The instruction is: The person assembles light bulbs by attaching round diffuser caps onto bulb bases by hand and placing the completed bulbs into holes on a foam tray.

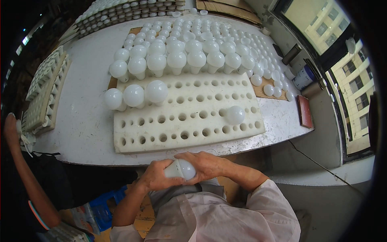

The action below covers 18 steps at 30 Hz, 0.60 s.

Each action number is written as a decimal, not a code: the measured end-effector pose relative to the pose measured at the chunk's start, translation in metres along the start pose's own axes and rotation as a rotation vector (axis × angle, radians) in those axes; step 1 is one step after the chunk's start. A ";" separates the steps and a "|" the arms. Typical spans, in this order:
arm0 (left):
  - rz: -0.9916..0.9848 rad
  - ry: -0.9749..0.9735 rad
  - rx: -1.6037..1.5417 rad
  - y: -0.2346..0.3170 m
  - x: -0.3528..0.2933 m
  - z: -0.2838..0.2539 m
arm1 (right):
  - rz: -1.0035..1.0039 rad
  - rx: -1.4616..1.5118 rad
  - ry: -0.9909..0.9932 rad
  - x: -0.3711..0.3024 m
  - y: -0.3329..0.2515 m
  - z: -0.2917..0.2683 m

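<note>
Close to my body, below the table's front edge, I hold an LED bulb (183, 169) on its side. My left hand (155, 176) is closed round its white base. My right hand (205, 164) grips the frosted round cover from the right, fingers curled over it. Beyond my hands lies a white foam tray (173, 147) with rows of large and small holes. Bulbs stand upright in its far rows, and three larger ones, including this bulb (134, 95), stand at its left. One round white cover (235, 115) sits alone at the right.
Many white covers (262, 52) fill the table's far part on brown cardboard. Stacked trays of bulbs (133, 12) stand at the back, another stack (44, 92) at left. A co-worker's arm (30, 173) is at far left. Cans (304, 76) and a red box (305, 111) line the window side.
</note>
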State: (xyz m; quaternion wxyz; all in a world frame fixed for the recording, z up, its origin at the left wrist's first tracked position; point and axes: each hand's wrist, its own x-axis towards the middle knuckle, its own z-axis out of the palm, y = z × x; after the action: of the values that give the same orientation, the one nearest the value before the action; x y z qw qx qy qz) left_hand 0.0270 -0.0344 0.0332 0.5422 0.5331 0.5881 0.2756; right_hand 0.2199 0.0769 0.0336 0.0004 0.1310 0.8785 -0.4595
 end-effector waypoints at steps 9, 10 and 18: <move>0.092 0.085 0.374 0.009 0.002 -0.001 | -0.063 -0.001 0.117 0.003 0.002 0.012; 0.087 0.079 0.383 0.007 0.002 -0.001 | -0.050 0.009 0.127 0.002 0.000 0.012; 0.187 0.081 0.193 0.006 0.000 0.005 | -0.400 0.075 0.490 0.003 -0.001 0.037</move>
State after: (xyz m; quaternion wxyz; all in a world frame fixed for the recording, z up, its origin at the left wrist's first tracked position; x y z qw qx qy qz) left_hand 0.0342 -0.0337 0.0376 0.4361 0.6238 0.5811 0.2882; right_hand 0.2120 0.0475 0.0125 -0.3062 0.0623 0.8432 -0.4374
